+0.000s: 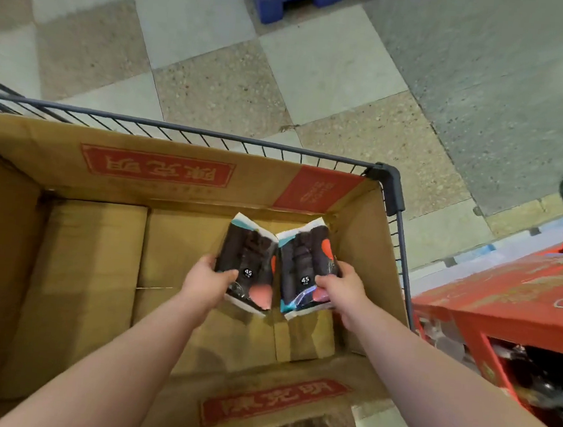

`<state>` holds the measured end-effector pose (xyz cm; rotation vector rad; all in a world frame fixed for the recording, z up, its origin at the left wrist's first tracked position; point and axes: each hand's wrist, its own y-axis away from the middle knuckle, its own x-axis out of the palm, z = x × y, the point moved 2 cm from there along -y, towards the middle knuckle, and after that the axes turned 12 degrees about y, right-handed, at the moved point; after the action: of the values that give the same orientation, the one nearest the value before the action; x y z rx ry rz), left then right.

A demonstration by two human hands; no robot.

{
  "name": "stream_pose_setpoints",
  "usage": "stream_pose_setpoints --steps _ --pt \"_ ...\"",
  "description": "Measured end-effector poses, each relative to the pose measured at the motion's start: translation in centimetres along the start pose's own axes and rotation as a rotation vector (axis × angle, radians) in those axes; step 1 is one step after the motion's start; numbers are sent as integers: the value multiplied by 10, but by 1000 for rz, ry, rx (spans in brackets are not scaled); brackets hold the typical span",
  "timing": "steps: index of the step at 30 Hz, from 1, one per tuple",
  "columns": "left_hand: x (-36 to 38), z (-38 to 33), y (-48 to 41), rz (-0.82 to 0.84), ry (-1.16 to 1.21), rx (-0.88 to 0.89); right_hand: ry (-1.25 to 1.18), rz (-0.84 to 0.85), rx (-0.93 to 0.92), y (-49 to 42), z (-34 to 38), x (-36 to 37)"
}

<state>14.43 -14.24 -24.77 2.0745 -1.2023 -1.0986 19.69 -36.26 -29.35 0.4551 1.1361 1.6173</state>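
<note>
A person's two bare arms reach forward and down into a large open cardboard box (176, 231) that sits inside a wire shopping cart (386, 185).

The left hand (208, 280) grasps a dark packet (247, 261) by its lower left edge, thumb on the front face and fingers wrapped behind. The right hand (341, 286) grasps a second dark packet (309, 267) by its lower right edge in the same way. Each packet is wrapped in clear film, shows dark folded contents, an orange-red patch and a small round black label reading 45. The two packets are held side by side between the hands, their inner edges touching or nearly so, both tilted with their tops leaning away from each other. They hang above the box's floor, towards its far right corner; whether they touch the cardboard beneath cannot be told.

Below and to the left of the hands lie the brown flaps of the box floor. Beyond the hands, the far wall of the box carries a red printed panel (156, 170) with characters seen upside down. A matching red panel (274, 398) sits on the near flap, below the forearms.

To the right of the right hand, outside the cart, stands a red display bin (504, 301) with dark goods inside. Beyond the cart lies a tiled floor (219, 54), with a blue plastic pallet (291, 3) at the far edge.
</note>
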Motion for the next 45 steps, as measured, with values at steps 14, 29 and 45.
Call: stream_pose_setpoints --steps 14,29,45 --pt "-39 -39 143 305 324 309 -357 -249 -249 190 -18 -58" --pt "69 -96 315 834 296 599 -682 -706 -500 373 -98 -198" --pt "291 -136 583 1321 311 725 -773 -1200 -644 537 -225 -447"
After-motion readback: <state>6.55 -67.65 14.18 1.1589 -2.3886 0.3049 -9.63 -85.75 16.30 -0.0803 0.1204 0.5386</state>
